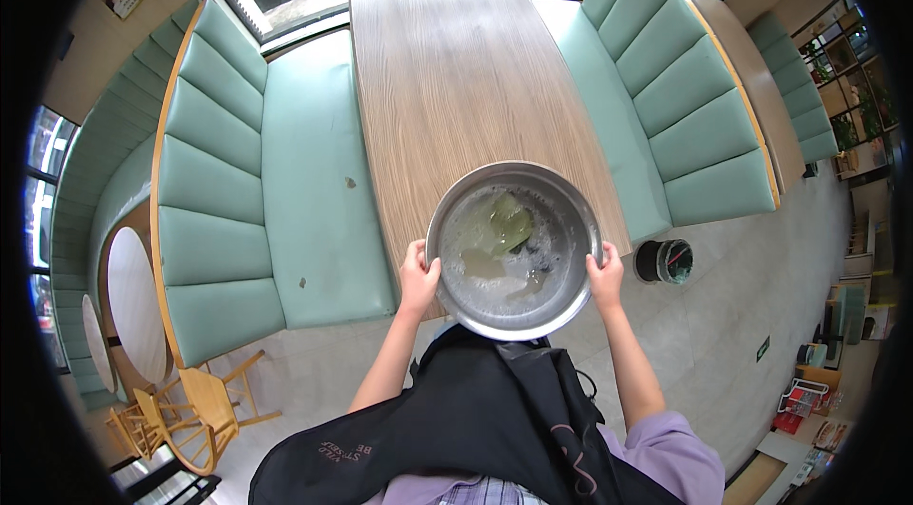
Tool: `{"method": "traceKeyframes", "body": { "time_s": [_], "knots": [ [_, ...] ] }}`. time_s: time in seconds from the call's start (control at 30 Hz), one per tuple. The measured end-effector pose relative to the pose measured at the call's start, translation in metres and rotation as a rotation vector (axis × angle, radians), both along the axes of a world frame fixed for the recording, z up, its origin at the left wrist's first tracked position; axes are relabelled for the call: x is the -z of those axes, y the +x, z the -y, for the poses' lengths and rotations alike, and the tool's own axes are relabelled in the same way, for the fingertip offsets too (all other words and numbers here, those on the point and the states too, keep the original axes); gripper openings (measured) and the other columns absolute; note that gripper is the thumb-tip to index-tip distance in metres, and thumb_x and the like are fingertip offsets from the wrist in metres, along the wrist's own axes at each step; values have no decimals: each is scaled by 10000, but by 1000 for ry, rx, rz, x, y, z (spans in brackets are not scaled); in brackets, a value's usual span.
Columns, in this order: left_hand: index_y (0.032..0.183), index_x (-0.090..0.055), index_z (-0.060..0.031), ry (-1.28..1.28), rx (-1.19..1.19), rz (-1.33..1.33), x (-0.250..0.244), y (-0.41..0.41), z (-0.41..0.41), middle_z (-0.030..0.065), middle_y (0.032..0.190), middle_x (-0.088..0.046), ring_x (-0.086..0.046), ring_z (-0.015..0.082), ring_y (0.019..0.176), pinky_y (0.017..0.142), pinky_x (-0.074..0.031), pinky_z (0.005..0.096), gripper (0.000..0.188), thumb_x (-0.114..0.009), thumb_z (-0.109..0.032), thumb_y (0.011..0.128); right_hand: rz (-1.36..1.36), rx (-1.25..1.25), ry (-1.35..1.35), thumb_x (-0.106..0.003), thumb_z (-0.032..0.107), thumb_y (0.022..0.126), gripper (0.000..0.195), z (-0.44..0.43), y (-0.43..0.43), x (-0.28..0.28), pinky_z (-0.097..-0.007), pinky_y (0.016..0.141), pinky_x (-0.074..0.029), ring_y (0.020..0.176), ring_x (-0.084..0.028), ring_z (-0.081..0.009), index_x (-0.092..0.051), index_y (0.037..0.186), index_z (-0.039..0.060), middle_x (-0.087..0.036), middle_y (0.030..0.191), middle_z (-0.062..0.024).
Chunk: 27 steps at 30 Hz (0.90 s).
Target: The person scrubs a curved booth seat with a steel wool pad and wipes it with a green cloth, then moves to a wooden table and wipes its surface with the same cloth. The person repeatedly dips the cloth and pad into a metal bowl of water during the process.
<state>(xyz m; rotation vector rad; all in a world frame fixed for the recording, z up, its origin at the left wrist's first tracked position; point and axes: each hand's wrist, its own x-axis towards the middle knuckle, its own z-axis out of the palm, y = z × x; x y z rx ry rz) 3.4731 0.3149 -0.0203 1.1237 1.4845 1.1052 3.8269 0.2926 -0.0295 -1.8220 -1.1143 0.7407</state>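
Between my two hands is a round stainless steel basin (570,212) of cloudy, sudsy water. A green cloth (510,222) lies partly sunk in the water, towards the far side. My left hand (419,277) grips the basin's left rim, its thumb over the edge. On the opposite rim, my right hand (605,278) holds on in the same way. The basin is at the near end of a wood-grain table (456,70) and covers part of its front edge. Whether its bottom rests on the tabletop I cannot tell.
Mint-green padded benches flank the table, one on the left (314,184) and one on the right (606,98). A small black waste bin (663,261) with a liner stands on the grey floor by the right bench. Wooden chairs (207,398) are at the lower left. Windows close off the far end.
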Motion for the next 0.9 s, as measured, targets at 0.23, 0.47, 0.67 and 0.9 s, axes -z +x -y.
{"method": "traceKeyframes", "body": {
  "time_s": [0.23, 0.47, 0.67, 0.9],
  "knots": [
    [1141, -458, -17, 337, -21, -776, -62, 84, -60, 164, 976, -559, -541, 333, 956, 811, -448, 384, 452, -644, -62, 732, -47, -60, 31, -604, 22, 793, 331, -51, 69, -21, -213, 510, -395, 561, -493, -48, -485, 1097, -30, -577, 661, -7],
    [1244, -395, -17, -2, 530, -831, -28, 197, -118, 191, 1201, -441, -443, 355, 1114, 948, -387, 403, 643, -700, -198, 708, -221, -116, -22, -585, 13, 807, 304, -91, 139, -14, -203, 487, -353, 538, -458, -34, -489, 1094, -18, -564, 636, 7],
    [1377, -221, -29, -160, 629, -949, 21, 284, -158, 237, 1363, -285, -304, 377, 1265, 1030, -289, 481, 990, -760, -347, 609, -160, -221, -84, -601, 34, 789, 331, -107, 178, -15, -219, 485, -358, 515, -445, -51, -491, 1099, -1, -538, 584, -3],
    [1134, -446, 58, -357, 364, -786, 74, 300, -172, 236, 955, -609, -599, 340, 911, 813, -476, 370, 683, -735, -189, 567, 515, -428, 38, -623, 44, 720, 463, -130, 176, -82, -391, 743, -453, 824, -559, -285, -482, 1160, 16, -586, 903, -126]
  ]
}}
